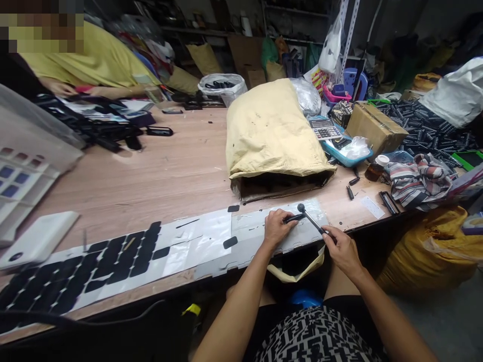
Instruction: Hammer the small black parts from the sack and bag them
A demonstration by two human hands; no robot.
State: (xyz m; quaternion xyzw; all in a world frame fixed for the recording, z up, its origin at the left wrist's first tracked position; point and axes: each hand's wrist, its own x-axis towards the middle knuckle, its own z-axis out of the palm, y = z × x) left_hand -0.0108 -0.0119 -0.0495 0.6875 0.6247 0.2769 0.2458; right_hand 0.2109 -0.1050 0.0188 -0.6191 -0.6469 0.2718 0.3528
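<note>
At the lower left of the frame, rows of black pads (146, 251) lie on a white sheet (204, 246) along the near edge of the worktop (184, 173). In the upper left, a person in a yellow shirt (105, 58) is behind a dark heap (101, 120). At upper centre, a pale sack (273, 130) lies with its mouth toward the near edge. Right of centre, below the sack, the left hand (277, 227) pinches a black part (294, 218) above a grey board (251, 239). Beside the part's right end is the round head of a hammer (312, 220); whether they touch, I cannot tell. The right hand (341, 249) is closed around the hammer's dark handle. Farther right are a blue tray (349, 160), a box (377, 125), a bottle (375, 171) and a striped cloth (417, 181).
</note>
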